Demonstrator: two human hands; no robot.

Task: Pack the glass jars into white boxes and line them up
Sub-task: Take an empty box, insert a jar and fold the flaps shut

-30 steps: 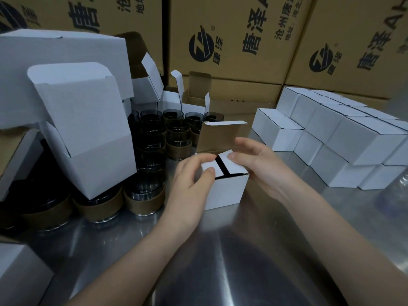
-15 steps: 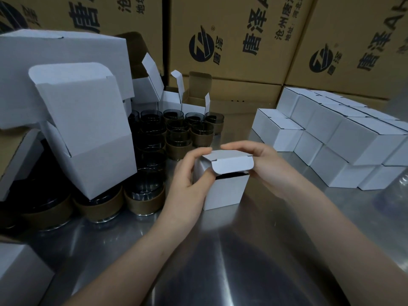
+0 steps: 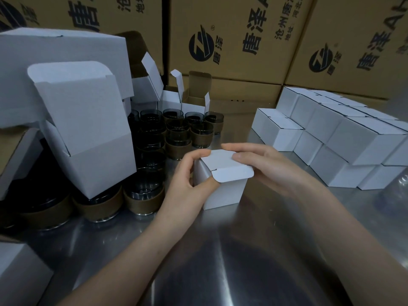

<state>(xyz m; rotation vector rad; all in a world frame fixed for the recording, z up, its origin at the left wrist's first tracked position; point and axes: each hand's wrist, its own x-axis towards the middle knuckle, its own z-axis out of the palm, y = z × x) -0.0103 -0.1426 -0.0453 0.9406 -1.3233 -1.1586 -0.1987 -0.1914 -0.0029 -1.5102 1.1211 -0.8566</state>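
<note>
Table (image 3: 220, 261) up front has the box (image 3: 225, 193) sitting mid-closing, left hand (image 3: 185, 188) curled round its side with the thumb under the flap (image 3: 234, 174), right hand (image 3: 269, 166) pinching the lid edge, so I'd tuck that flap in straight before it joins the packed stack (image 3: 344, 138) behind.

Steel table (image 3: 254, 261), white box (image 3: 223, 193) between left hand (image 3: 187, 184) and right hand (image 3: 271, 166), glass jars (image 3: 143, 195) leftward, closed boxes (image 3: 362, 140) stacked rightward.
</note>
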